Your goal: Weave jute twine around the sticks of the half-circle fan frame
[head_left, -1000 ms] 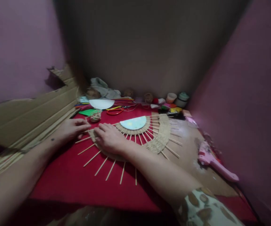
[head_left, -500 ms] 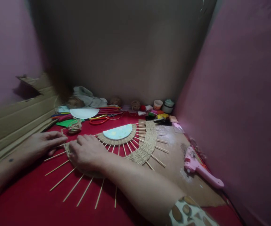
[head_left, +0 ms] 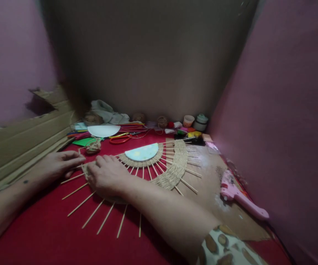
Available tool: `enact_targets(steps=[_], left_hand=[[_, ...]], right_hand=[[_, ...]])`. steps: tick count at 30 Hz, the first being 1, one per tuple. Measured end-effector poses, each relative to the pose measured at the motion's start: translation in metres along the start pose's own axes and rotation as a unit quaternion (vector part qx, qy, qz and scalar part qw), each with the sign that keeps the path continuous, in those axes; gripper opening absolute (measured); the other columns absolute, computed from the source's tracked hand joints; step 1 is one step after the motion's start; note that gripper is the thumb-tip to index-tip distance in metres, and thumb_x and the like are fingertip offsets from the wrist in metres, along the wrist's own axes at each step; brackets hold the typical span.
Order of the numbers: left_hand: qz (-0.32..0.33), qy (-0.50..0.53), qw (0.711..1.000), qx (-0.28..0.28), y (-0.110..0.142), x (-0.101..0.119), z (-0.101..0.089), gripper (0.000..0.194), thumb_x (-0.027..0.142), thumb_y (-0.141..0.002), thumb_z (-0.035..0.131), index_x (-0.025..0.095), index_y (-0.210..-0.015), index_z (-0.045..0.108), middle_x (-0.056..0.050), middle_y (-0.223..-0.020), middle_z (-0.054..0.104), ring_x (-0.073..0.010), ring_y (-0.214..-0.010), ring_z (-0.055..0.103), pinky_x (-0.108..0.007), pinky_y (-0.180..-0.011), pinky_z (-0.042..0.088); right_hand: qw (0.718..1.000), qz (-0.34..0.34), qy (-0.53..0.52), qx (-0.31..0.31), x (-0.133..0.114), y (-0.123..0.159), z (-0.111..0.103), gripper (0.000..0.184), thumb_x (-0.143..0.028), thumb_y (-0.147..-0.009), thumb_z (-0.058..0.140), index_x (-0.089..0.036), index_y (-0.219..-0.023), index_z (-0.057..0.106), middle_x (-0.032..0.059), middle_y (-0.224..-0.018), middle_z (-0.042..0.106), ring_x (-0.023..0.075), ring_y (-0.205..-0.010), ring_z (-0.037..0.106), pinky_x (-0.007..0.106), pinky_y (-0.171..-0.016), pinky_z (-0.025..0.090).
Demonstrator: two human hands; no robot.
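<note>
A half-round woven piece of sticks and twine lies on the red cloth (head_left: pixel 51 235); its sticks fan out from a pale blue half disc (head_left: pixel 142 152). My right hand (head_left: pixel 107 176) is closed over the left part of the outer woven twine band (head_left: pixel 172 173), covering much of it. Close beside it, my left hand (head_left: pixel 65 162) has its fingers pinched at the band's left end, where twine runs to them; the fingertips are partly hidden. Just behind my hands sits a small ball of twine (head_left: pixel 93 146).
A pink glue gun (head_left: pixel 241 197) rests on a cardboard sheet (head_left: pixel 208 217) at right. Red-handled scissors (head_left: pixel 120 138), a white half disc (head_left: pixel 103 130), twine balls (head_left: pixel 162 122) and a small cup (head_left: pixel 188 120) line the back. Folded cardboard (head_left: pixel 31 143) stands at left.
The view has shifted slightly, so everything sits a little further right. Both hands keep nearly the same hold at the left end of the woven band.
</note>
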State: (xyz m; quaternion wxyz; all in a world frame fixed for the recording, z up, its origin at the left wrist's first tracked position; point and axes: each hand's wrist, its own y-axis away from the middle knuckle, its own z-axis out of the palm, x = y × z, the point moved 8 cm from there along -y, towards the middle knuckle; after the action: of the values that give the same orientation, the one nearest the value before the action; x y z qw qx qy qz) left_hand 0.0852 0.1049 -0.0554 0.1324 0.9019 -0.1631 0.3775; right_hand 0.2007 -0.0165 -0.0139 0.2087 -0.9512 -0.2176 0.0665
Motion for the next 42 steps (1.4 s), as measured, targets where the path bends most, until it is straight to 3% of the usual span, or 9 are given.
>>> enact_targets(steps=[5, 18, 42], left_hand=[[0.008, 0.038, 0.999, -0.006, 0.005, 0.008, 0.001, 0.041, 0.063, -0.069, 0.058, 0.023, -0.080, 0.055, 0.009, -0.037, 0.047, -0.0104, -0.038, 0.036, -0.019, -0.043, 0.021], [0.060, 0.063, 0.996, -0.006, 0.019, 0.032, 0.004, 0.029, 0.046, -0.074, 0.059, 0.018, -0.070, 0.053, 0.007, -0.040, 0.044, -0.0092, -0.038, 0.038, -0.020, -0.040, 0.025], [0.100, 0.117, 0.988, -0.014, 0.017, 0.036, 0.005, 0.021, 0.029, -0.074, 0.062, 0.014, -0.063, 0.055, 0.003, -0.037, 0.048, -0.0067, -0.032, 0.040, -0.018, -0.037, 0.026]], right_hand=[[1.000, 0.007, -0.010, -0.008, 0.001, 0.001, 0.001, 0.036, -0.040, -0.094, 0.034, -0.015, -0.112, 0.052, 0.0119, -0.109, 0.058, 0.0226, -0.101, 0.051, 0.038, -0.091, 0.039], [1.000, 0.003, -0.012, -0.007, -0.001, 0.004, 0.000, 0.035, -0.036, -0.093, 0.039, -0.015, -0.118, 0.053, 0.0123, -0.114, 0.057, 0.0234, -0.104, 0.050, 0.038, -0.092, 0.039], [0.998, 0.010, -0.019, -0.057, 0.001, 0.007, 0.007, 0.041, -0.031, -0.094, 0.039, -0.015, -0.130, 0.050, 0.0134, -0.131, 0.052, 0.0258, -0.116, 0.047, 0.040, -0.099, 0.037]])
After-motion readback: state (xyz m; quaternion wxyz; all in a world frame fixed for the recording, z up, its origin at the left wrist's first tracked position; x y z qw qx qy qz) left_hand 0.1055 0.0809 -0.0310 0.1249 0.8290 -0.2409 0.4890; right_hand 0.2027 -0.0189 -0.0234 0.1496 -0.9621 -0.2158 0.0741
